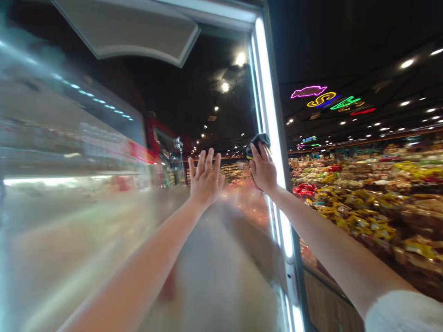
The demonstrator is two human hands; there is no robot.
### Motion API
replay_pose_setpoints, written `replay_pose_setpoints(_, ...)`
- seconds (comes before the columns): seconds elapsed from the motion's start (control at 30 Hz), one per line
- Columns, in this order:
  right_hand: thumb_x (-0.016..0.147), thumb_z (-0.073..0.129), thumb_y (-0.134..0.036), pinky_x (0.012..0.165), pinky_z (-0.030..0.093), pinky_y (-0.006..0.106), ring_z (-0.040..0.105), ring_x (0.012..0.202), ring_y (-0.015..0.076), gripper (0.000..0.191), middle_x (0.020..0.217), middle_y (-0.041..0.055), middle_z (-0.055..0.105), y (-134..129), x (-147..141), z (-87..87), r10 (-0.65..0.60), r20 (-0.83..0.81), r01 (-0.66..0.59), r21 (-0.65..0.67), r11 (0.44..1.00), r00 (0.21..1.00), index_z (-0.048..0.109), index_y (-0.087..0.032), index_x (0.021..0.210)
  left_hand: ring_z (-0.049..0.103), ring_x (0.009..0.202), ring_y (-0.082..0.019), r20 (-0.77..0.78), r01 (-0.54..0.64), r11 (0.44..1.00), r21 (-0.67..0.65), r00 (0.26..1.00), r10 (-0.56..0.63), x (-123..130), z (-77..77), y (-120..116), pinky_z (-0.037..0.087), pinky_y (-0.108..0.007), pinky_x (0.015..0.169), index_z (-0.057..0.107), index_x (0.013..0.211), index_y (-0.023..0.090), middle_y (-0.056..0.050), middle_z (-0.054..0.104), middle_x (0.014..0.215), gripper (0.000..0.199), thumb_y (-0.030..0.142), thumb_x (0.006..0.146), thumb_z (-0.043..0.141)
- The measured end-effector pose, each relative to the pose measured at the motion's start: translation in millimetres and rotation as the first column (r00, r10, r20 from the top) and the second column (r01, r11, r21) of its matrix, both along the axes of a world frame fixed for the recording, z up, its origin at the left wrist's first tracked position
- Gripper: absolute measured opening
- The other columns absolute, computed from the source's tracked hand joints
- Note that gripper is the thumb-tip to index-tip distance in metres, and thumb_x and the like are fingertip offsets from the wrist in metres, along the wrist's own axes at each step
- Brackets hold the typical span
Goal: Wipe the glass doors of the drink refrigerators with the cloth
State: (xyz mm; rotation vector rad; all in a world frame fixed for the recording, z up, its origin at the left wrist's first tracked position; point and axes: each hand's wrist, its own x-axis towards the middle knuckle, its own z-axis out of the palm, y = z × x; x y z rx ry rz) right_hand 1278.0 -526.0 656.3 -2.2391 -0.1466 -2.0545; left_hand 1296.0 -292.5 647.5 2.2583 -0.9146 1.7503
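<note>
And here we are at a tall glass door (pixel 86 221) of a store display case, both bare arms reaching up against it! The right hand (pixel 263 169) is closed around a dark cloth (pixel 258 144), fingers wrapped over it, pressing that bunched fabric to the glass right beside the glowing LED strip (pixel 272 106) that runs up the door's edge. A sliver of yellow peeks out under the cloth, just by the fingertips, though it's too small to say what that is.

The left hand (pixel 206 180) is wide open, fingers spread and pointing up, palm toward the pane, holding nothing at all. It looks flat against the glass, though from here I can't be certain it's touching. The two hands stay apart, near each other, with the left on the pane side of the cloth.

To the right of the right hand, past the lit edge, a huge spread of bagged sweets in bins (pixel 360 221) fills the view, with yellow packets (pixel 360 230) and red ones (pixel 303 188) piled high. Above that hand, neon candy signs (pixel 321 99) blaze on the dark ceiling. Below it, a wooden panel (pixel 325 299) sits along the case, and a fluffy white sleeve (pixel 403 313) cuffs the right forearm. Left of the left hand, the glass turns to a blurred smear of reflections!
</note>
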Motion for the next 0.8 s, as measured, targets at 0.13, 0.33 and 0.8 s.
replay_pose_setpoints(0.13,0.1,0.039,-0.025,0.119,0.042,0.055,0.041,0.148,0.0309,0.053,0.161,0.0095,0.044,-0.8,4.3,3.8,0.045,0.061,-0.047,0.023,0.999,0.997,0.047,-0.025,0.153,0.013,0.16,-0.03,-0.012,-0.041,0.999,0.023,0.999,0.041,-6.8,2.5,-10.3,0.006,-0.063,0.128,0.032,0.159,0.013,-0.015,0.024,0.17,0.066,0.033,0.098,0.047)
replay_pose_setpoints(0.33,0.098,0.044,-0.028,0.116,0.042,0.059,0.043,0.147,0.0341,0.055,0.159,0.0139,0.046,18.4,6.7,-6.4,0.038,0.087,-0.048,0.108,0.993,0.995,0.047,-0.023,0.153,0.017,0.159,-0.03,-0.07,-0.115,0.993,0.038,0.991,0.117,-18.9,7.9,-30.5,0.012,-0.06,0.129,0.031,0.16,0.012,-0.013,0.024,0.171,0.066,0.035,0.1,0.044)
replay_pose_setpoints(0.8,0.099,0.047,-0.046,0.111,0.035,0.061,0.039,0.15,0.0321,0.056,0.157,0.0187,0.048,24.2,-4.9,-34.7,0.21,0.041,-0.213,0.245,0.946,0.977,0.051,-0.031,0.152,0.052,0.138,-0.034,-0.169,-0.365,0.925,0.103,0.91,0.378,-65.6,28.1,-66.1,0.051,-0.056,0.107,0.06,0.143,0.016,-0.021,0.049,0.155,0.054,0.016,0.101,0.026)
